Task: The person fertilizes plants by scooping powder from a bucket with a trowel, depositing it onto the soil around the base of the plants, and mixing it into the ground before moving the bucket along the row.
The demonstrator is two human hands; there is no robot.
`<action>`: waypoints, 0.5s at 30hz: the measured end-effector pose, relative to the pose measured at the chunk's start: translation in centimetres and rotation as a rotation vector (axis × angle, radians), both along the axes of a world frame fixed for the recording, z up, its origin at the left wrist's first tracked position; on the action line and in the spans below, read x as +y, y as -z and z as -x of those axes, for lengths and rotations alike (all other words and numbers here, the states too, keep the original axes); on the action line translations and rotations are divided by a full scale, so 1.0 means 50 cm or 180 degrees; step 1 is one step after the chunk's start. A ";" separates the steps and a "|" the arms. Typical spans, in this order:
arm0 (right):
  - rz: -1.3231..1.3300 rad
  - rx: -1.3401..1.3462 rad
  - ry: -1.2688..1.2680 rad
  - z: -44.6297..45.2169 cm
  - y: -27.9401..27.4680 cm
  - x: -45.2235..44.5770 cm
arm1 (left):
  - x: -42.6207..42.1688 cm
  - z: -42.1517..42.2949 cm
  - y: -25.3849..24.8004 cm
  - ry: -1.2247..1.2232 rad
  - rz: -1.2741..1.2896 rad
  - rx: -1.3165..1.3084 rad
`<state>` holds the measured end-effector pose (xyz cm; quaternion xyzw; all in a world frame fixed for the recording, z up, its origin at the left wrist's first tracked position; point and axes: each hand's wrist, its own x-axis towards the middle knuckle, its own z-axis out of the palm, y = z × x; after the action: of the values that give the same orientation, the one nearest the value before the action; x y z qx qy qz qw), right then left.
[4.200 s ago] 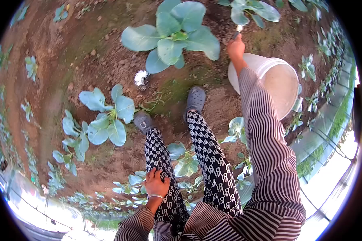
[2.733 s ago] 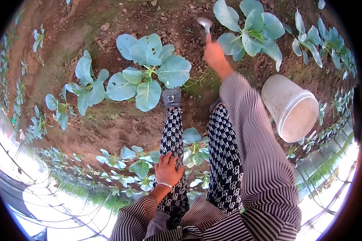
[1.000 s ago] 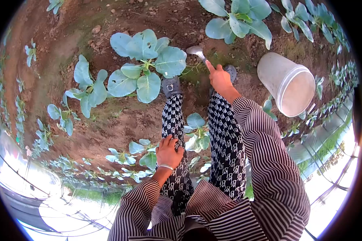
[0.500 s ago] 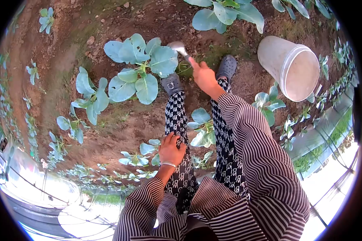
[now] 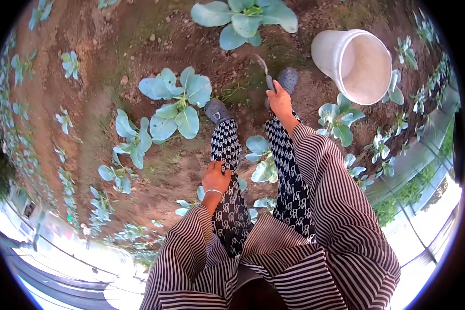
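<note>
My right hand (image 5: 280, 100) is closed around the dark handle of a hand trowel (image 5: 261, 64). Its curved metal blade, seen nearly edge-on, is over the soil between two leafy plants and does not clearly touch the ground. My left hand (image 5: 216, 176) lies on the patterned trouser leg near my knee, fingers spread over the cloth and nothing in them. A broad-leaved plant (image 5: 180, 102) with small holes in its leaves grows beside my left clog (image 5: 217, 110). Thin green weeds (image 5: 233, 92) lie between it and the trowel.
A white plastic bucket (image 5: 329, 58) lies tilted on its side to the right, mouth toward me. Another large plant (image 5: 245, 23) grows ahead. My right clog (image 5: 288, 80) stands by the trowel. Smaller plants (image 5: 341, 120) grow on both sides.
My right hand has drawn the trowel back and right, away from the holed plant's leaves, and its blade has turned edge-on. The view has shifted forward; my left hand stays on the leg.
</note>
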<state>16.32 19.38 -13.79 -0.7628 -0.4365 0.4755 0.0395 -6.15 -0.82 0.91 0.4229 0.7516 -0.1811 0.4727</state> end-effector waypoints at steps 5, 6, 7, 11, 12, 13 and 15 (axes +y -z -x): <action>0.0115 0.0231 -0.0096 -0.154 -0.027 0.038 | 0.063 -0.023 -0.016 0.0097 -0.0244 -0.0053; 0.0117 0.0371 0.0025 -0.171 -0.025 0.050 | 0.091 -0.027 -0.015 0.0081 -0.0173 -0.0046; 0.0127 0.0533 0.0130 -0.189 -0.023 0.069 | 0.117 -0.038 -0.011 0.0052 -0.0096 -0.0018; 0.1058 0.1968 0.2395 -0.269 -0.104 0.085 | 0.230 -0.125 -0.075 0.0413 0.0162 -0.0022; 0.1398 0.2198 0.2822 -0.280 -0.145 0.118 | 0.268 -0.157 -0.086 0.0679 0.0065 -0.0048; 0.1497 0.2399 0.2869 -0.307 -0.174 0.120 | 0.304 -0.191 -0.102 0.0770 -0.0031 -0.0194; 0.1632 0.2502 0.2593 -0.348 -0.225 0.130 | 0.375 -0.251 -0.128 0.0918 -0.0229 -0.0484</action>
<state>33.71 25.87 -2.54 -0.6212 0.0649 0.7572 0.1911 6.41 17.91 7.31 0.5555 0.6512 -0.1875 0.4818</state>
